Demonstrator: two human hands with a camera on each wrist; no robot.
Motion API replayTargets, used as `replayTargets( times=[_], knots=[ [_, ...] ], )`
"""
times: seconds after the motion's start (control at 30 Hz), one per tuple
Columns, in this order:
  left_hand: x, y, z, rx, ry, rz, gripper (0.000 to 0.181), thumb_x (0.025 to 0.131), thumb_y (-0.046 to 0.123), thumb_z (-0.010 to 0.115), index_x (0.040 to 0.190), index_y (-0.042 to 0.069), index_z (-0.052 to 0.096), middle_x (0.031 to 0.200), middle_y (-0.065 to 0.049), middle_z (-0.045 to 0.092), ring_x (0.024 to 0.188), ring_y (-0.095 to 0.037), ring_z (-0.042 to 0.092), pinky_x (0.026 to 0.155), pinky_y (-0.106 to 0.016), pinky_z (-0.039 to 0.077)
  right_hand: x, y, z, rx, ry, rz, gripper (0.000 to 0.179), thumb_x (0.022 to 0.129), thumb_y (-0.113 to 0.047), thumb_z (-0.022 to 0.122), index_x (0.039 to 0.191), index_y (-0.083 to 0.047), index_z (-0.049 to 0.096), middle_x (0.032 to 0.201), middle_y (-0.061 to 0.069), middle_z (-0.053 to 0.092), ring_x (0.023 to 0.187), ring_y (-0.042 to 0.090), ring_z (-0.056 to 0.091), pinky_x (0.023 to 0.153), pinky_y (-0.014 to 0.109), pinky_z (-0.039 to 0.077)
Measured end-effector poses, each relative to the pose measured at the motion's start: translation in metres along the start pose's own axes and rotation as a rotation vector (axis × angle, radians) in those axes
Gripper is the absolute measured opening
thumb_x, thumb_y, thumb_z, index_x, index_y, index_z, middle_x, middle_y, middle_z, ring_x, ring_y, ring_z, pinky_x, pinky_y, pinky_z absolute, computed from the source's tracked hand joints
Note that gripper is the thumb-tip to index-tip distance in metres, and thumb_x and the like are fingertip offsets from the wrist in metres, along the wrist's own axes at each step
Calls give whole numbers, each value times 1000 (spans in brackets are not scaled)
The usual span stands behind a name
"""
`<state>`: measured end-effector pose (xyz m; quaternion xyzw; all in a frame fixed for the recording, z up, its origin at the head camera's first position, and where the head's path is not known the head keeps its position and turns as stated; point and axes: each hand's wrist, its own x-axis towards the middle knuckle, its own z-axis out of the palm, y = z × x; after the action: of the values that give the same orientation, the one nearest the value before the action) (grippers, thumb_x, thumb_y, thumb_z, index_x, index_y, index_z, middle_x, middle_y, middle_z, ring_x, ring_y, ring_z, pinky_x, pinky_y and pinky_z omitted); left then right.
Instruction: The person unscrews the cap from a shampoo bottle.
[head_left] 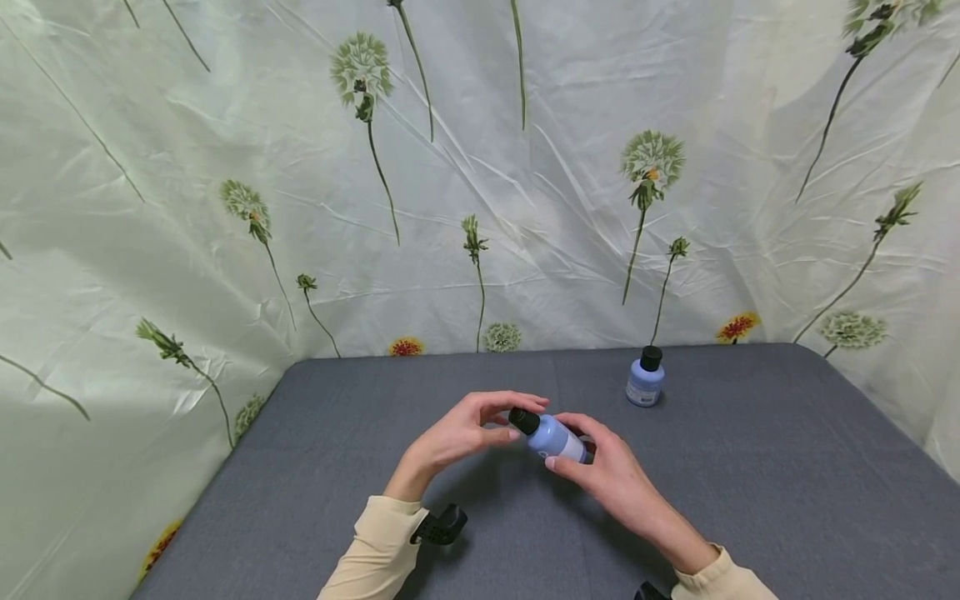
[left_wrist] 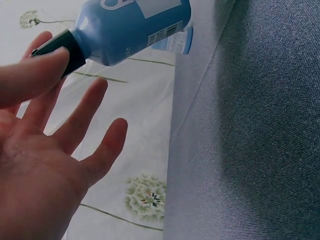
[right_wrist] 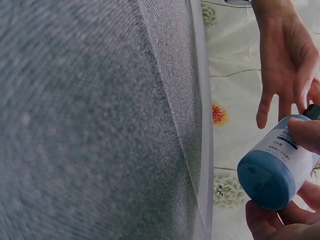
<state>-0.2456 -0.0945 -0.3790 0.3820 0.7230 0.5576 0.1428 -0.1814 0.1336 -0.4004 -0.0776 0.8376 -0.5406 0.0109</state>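
Observation:
A small blue bottle (head_left: 555, 439) with a white label is held tilted above the table, its black cap (head_left: 523, 421) pointing up and left. My right hand (head_left: 611, 479) grips the bottle's body, thumb on the near side. At the cap, my left hand (head_left: 467, 429) pinches with thumb and index finger, while in the left wrist view its other fingers (left_wrist: 112, 140) spread away from the bottle. The bottle's underside faces the right wrist view, where part of my right hand (right_wrist: 280, 222) shows below it.
A second blue bottle (head_left: 645, 383) with a black cap stands upright at the back right of the grey cloth-covered table (head_left: 337, 467). Behind the table's far edge hangs a pale curtain (head_left: 555, 208) printed with dandelions.

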Motion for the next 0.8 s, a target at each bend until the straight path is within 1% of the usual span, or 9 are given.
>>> replayTargets(
  times=[0.07, 0.13, 0.27, 0.37, 0.47, 0.57, 0.67, 0.7, 0.8],
  knots=[
    [0, 0, 0, -2, 7, -4, 40, 91, -7, 61, 128, 8, 64, 133, -6, 60, 122, -17, 53, 99, -46, 42, 0, 0, 0, 3, -1, 8, 52, 84, -26, 80, 130, -15, 59, 123, 8, 60, 105, 24, 58, 84, 42, 49],
    [0, -1, 0, 17, 16, -5, 38, 92, -4, 62, 128, 10, 65, 128, -5, 62, 119, -17, 55, 98, -43, 43, 0, 0, 0, 4, -1, 13, 52, 84, -26, 80, 130, -15, 59, 123, 8, 59, 105, 24, 58, 84, 42, 50],
    [0, -1, -1, 75, 54, -25, 32, 93, 9, 68, 124, 18, 67, 121, 4, 65, 114, -15, 57, 95, -39, 46, 0, -1, 0, 0, -2, 11, 52, 84, -26, 80, 130, -15, 59, 123, 7, 59, 104, 24, 57, 85, 44, 49],
    [0, -1, -1, 101, 89, -44, 28, 91, 17, 72, 119, 21, 69, 116, 6, 66, 109, -15, 59, 93, -39, 47, 0, -1, 0, -1, -4, 4, 51, 84, -26, 79, 130, -16, 59, 123, 6, 60, 105, 23, 57, 87, 45, 48],
    [0, -2, -1, 120, 117, -61, 27, 89, 20, 75, 116, 19, 70, 112, 5, 67, 106, -15, 61, 92, -38, 48, 0, -1, 0, 4, -7, 0, 51, 84, -26, 79, 130, -17, 59, 122, 6, 60, 105, 22, 57, 88, 44, 48],
    [0, -2, -1, 127, 130, -67, 30, 88, 21, 77, 115, 13, 70, 110, 5, 68, 104, -15, 62, 91, -38, 48, 0, -1, 1, 9, -7, -3, 50, 84, -25, 79, 129, -17, 59, 122, 5, 61, 104, 22, 57, 87, 43, 47],
    [0, -2, -2, 133, 136, -68, 31, 87, 21, 78, 115, 10, 70, 108, 5, 68, 103, -15, 62, 90, -39, 48, -1, -1, 2, 11, -8, -2, 50, 84, -26, 80, 129, -18, 60, 121, 5, 61, 103, 22, 58, 86, 42, 48],
    [0, -2, -2, 133, 139, -68, 32, 86, 22, 78, 114, 9, 70, 108, 5, 68, 103, -15, 62, 90, -39, 48, -1, -2, 2, 10, -8, -2, 50, 83, -26, 80, 129, -18, 60, 121, 5, 61, 102, 22, 58, 85, 42, 48],
    [0, -2, -2, 138, 145, -70, 29, 86, 23, 79, 112, 13, 71, 107, 5, 68, 102, -15, 62, 90, -39, 48, -1, -2, 1, 9, -8, 1, 51, 83, -26, 80, 129, -17, 60, 121, 5, 61, 102, 22, 58, 85, 42, 48]
  ],
)
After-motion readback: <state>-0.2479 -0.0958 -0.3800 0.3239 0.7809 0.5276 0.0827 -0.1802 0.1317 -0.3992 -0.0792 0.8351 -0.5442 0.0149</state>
